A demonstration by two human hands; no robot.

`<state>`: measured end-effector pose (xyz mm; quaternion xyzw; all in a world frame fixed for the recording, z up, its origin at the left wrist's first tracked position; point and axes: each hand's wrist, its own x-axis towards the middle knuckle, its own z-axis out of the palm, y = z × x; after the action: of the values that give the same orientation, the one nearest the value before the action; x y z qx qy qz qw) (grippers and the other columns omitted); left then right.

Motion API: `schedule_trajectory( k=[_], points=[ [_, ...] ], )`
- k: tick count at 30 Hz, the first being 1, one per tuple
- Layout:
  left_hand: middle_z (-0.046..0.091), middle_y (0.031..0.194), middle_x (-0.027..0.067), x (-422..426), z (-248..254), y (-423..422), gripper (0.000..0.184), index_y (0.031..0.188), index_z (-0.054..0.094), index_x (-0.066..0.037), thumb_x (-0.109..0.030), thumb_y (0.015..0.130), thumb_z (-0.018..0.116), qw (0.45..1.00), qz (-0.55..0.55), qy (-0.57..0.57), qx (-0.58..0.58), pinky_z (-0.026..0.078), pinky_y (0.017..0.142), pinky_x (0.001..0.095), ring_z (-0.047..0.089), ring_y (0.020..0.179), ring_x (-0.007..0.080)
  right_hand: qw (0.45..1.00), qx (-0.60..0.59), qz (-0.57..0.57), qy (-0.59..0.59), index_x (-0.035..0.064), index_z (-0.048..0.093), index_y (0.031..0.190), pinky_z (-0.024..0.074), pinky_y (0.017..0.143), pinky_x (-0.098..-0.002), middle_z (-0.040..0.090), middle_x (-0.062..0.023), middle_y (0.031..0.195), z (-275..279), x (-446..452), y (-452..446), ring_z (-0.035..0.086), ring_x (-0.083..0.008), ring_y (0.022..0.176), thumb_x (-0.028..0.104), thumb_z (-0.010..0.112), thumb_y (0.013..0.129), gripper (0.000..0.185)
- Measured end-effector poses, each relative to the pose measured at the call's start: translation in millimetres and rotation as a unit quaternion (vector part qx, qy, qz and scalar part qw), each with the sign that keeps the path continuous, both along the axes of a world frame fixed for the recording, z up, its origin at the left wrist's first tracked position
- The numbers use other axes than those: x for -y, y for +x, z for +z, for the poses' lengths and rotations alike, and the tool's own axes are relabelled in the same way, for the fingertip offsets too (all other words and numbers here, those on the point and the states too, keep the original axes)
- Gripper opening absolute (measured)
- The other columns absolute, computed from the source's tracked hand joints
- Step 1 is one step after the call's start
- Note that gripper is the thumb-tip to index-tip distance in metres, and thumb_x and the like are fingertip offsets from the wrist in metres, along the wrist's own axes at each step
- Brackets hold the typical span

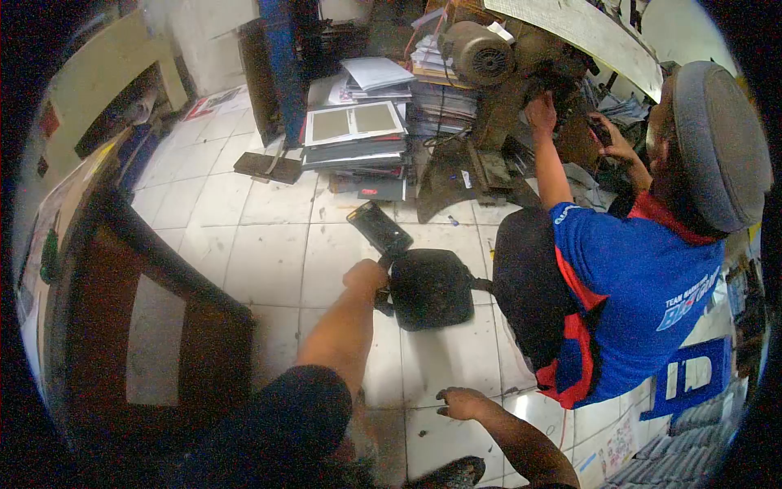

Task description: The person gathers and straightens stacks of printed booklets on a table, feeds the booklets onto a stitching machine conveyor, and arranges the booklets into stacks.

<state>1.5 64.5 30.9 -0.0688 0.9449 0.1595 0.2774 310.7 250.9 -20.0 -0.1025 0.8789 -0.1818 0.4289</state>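
Note:
My left hand [366,275] is closed at the upper left corner of a small black stool [432,291], which has a square seat and short pieces jutting from its sides. The fingers are partly hidden where they meet the stool. Just beyond that hand lies a dark, flat, box-like case [380,228] with a yellowish edge. My right hand [464,403] hangs over the tiles, lower and to the right of the stool. Its fingers are apart and hold nothing.
A co-worker in a blue and red shirt [635,277] sits low at the right, both hands near a machine with a motor [482,53]. Stacked papers and binders [356,138] stand on the tiled floor [265,261]. Brown furniture [155,326] fills the left; a blue post [287,73] rises behind.

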Motion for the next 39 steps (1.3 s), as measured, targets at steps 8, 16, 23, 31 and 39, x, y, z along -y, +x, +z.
schedule_trajectory(
  k=[8, 16, 23, 31, 39],
  points=[
    [0.067, 0.111, 0.0061, 0.6, -8.0, -3.6, 0.037, 0.108, 0.068, -0.014, -0.033, 0.077, 0.064, 1.000, -0.010, -0.015, 0.000, 0.049, 0.085, 0.0365, 0.064, 0.104, 0.0234, 1.000, -0.020, 0.000, -0.017, 0.0075, 0.053, 0.125, 0.0471, 0.091, -0.0472, 0.060, -0.0219, 0.114, -4.5, -1.5, 1.9, 0.058, -0.0385, 0.105, 0.037, 0.058, 0.088, 0.048],
    [0.068, 0.108, 0.0076, 2.1, -1.0, 1.3, 0.034, 0.104, 0.070, -0.013, -0.032, 0.076, 0.064, 1.000, 0.005, 0.012, -0.003, 0.050, 0.083, 0.0374, 0.066, 0.101, 0.0244, 1.000, 0.023, 0.000, 0.015, 0.0070, 0.052, 0.127, 0.0446, 0.095, -0.0454, 0.056, -0.0205, 0.120, 7.7, 2.1, -3.2, 0.055, -0.0365, 0.111, 0.038, 0.060, 0.087, 0.051],
    [0.068, 0.109, 0.0071, 4.8, -13.9, -3.9, 0.035, 0.104, 0.070, -0.012, -0.037, 0.083, 0.058, 0.999, -0.036, 0.012, 0.008, 0.049, 0.084, 0.0379, 0.065, 0.102, 0.0255, 1.000, 0.000, -0.001, 0.009, 0.0083, 0.051, 0.129, 0.0448, 0.095, -0.0458, 0.054, -0.0213, 0.122, 1.5, -0.4, -1.1, 0.055, -0.0382, 0.111, 0.040, 0.061, 0.086, 0.054],
    [0.068, 0.110, 0.0071, 1.8, -12.2, -0.6, 0.036, 0.106, 0.069, -0.014, -0.038, 0.081, 0.061, 1.000, -0.009, -0.009, -0.014, 0.049, 0.085, 0.0377, 0.064, 0.104, 0.0250, 1.000, 0.008, -0.009, 0.007, 0.0094, 0.048, 0.132, 0.0436, 0.097, -0.0457, 0.050, -0.0205, 0.128, 0.0, -1.5, -0.3, 0.052, -0.0370, 0.115, 0.039, 0.060, 0.086, 0.055],
    [0.068, 0.109, 0.0081, 15.6, -7.7, -3.2, 0.040, 0.103, 0.070, -0.011, -0.040, 0.077, 0.064, 0.999, 0.027, 0.011, -0.019, 0.051, 0.082, 0.0365, 0.066, 0.101, 0.0251, 0.995, -0.089, -0.031, -0.041, 0.0081, 0.040, 0.135, 0.0465, 0.093, -0.0481, 0.047, -0.0203, 0.129, -20.2, -12.4, -2.9, 0.051, -0.0394, 0.115, 0.033, 0.060, 0.088, 0.057]
  ],
)
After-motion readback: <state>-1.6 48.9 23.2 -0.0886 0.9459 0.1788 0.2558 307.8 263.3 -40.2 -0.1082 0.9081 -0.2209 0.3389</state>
